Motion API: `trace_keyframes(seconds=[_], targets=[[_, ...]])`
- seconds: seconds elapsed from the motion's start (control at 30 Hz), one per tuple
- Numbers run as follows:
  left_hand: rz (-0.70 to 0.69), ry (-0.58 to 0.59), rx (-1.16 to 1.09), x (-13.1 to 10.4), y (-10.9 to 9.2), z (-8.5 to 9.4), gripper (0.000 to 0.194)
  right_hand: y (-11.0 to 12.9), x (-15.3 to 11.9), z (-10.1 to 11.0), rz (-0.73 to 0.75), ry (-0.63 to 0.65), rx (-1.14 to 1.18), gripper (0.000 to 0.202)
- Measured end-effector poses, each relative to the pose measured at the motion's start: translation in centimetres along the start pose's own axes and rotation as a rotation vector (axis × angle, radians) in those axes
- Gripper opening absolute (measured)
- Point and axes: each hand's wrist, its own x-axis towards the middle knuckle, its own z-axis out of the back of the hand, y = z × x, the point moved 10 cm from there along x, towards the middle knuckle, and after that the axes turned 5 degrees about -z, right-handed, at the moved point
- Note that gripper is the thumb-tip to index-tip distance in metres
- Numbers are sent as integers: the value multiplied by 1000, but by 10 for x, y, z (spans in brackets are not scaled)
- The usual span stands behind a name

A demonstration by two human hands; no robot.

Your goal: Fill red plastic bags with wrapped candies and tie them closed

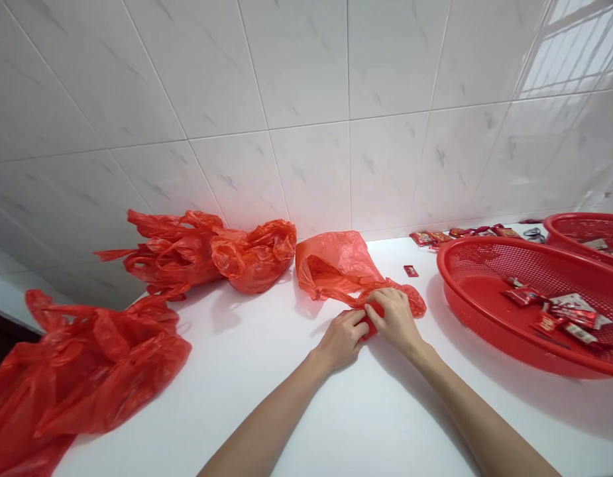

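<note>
A thin red plastic bag [338, 255] lies on the white table near the wall, its mouth gaping toward me. My left hand [342, 338] has its fingers bent and closed on the bag's gathered near part. Right beside it, my right hand [394, 319] pinches the same bunched plastic, thumb against curled fingers. The two hands almost touch. A crumpled end of the bag sticks out past the right hand. The fingertips are partly hidden in the folds.
Bulging red bags [256, 255] stand by the wall on the left, with a larger red bag [97, 371] nearer. On the right, a red perforated basket [465, 318] holds several small packets. A second red basket [559, 225] sits behind it. Loose packets [460, 233] line the wall; one small packet [410, 271] lies apart.
</note>
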Motion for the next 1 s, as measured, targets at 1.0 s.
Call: trace_keyframes(seconds=[1.0], targets=[[178,-401,91,-8,0,47,37,-20,2,26,-399,-200,1075,21]])
